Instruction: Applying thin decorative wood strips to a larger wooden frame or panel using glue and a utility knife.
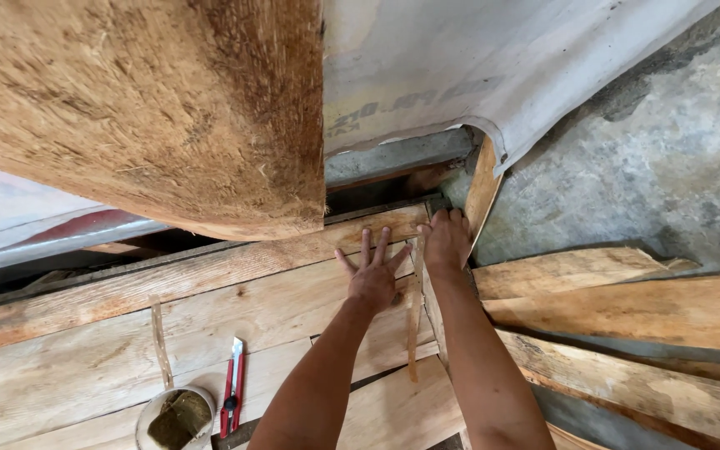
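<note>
Pale, rough-sawn wood fills most of what we see, and we take the thin wooden strip (413,317) standing on edge between the boards as our landmark. Far to the left of that strip, a small round tub (175,417) with a greenish-brown lump in it sits on the planks, and just right of the tub lies a red-handled cutter (232,387). Closer to the strip, our left hand (372,273) comes up on a straight forearm and lies flat on a wide plank (210,325), palm down, fingers spread wide and holding nothing; its thumb side is just beside the strip's upper end. Directly right of the strip, our right hand (446,239) reaches further forward, fingers together and curled over the top of a board edge (432,304) next to the strip; whether it grips or only presses, we cannot tell. Right of the strip again, more planks (627,312) lean across a grey concrete wall (660,167). Above the strip hang a coarse fibrous slab (143,108) and a grey sheet (477,58).
</note>
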